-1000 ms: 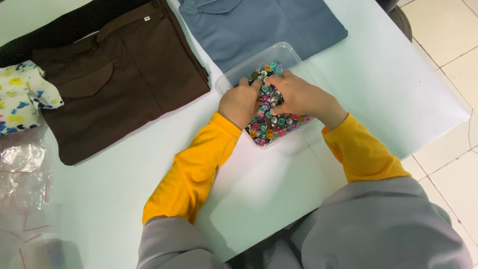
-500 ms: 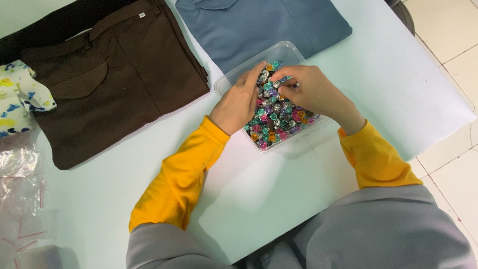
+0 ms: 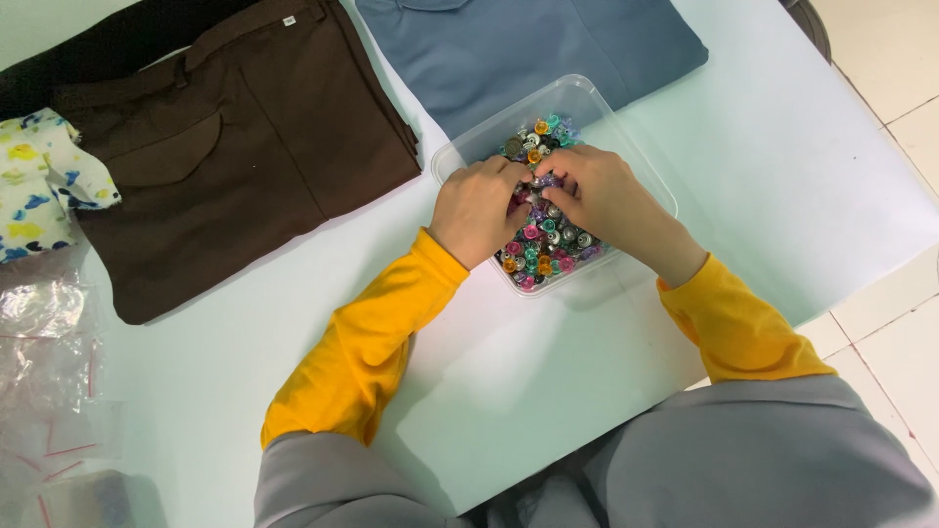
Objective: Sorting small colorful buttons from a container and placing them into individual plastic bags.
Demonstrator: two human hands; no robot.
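Observation:
A clear plastic tub (image 3: pixel 585 98) on the white table holds many small colourful buttons (image 3: pixel 548 240). Both hands reach into it. My left hand (image 3: pixel 479 207) rests over the tub's near-left side, its fingers curled down among the buttons. My right hand (image 3: pixel 597 196) lies across the tub's middle, fingertips pinched together where they meet the left hand's. What the fingertips hold is hidden; it looks like a small button. Both arms wear yellow sleeves.
A folded brown garment (image 3: pixel 225 147) lies at the left, a folded blue-grey one (image 3: pixel 528 44) behind the tub. A patterned cloth (image 3: pixel 39 186) and clear plastic bags (image 3: pixel 49 372) sit at the far left. The table's right edge (image 3: pixel 880 284) borders tiled floor.
Both hands stay in the tub; their fingertips have drawn together over the buttons. The view has shifted slightly, so the tub sits a little higher.

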